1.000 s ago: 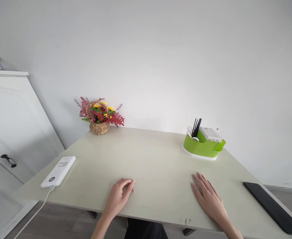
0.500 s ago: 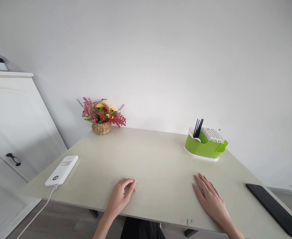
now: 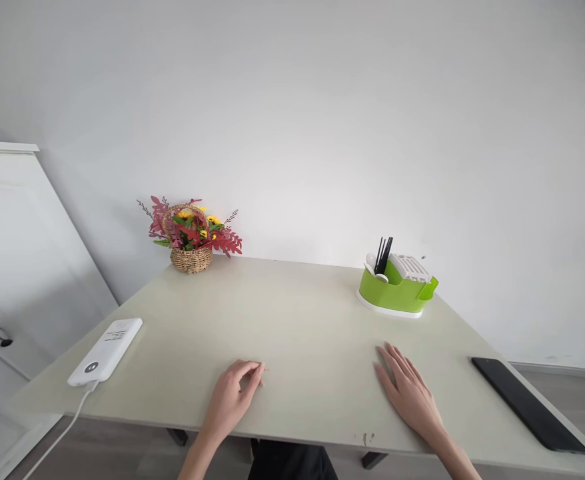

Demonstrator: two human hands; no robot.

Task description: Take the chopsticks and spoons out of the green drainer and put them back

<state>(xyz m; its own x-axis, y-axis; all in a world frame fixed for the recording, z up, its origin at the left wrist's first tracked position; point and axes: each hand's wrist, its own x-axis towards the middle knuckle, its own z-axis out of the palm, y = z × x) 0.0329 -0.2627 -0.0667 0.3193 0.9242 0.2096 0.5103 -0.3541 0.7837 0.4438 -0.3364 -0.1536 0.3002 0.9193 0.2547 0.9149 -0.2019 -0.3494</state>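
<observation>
My left hand (image 3: 233,393) rests on the pale table (image 3: 297,320) near its front edge, fingers curled loosely under with nothing visible in them. My right hand (image 3: 406,388) lies flat on the table to the right, fingers stretched out and empty. A white power bank (image 3: 105,342) with a cable lies to the left of my left hand. A black phone (image 3: 527,403) lies face down to the right of my right hand. Neither hand touches either of them.
A wicker basket of red and yellow flowers (image 3: 191,233) stands at the table's back left. A green and white utensil holder (image 3: 396,285) with black sticks stands at the back right. A white cabinet (image 3: 7,247) stands left of the table; a white wall is behind.
Both hands stay resting in the same places on the table. The view has shifted slightly, so everything has slid a little to the left in the picture.
</observation>
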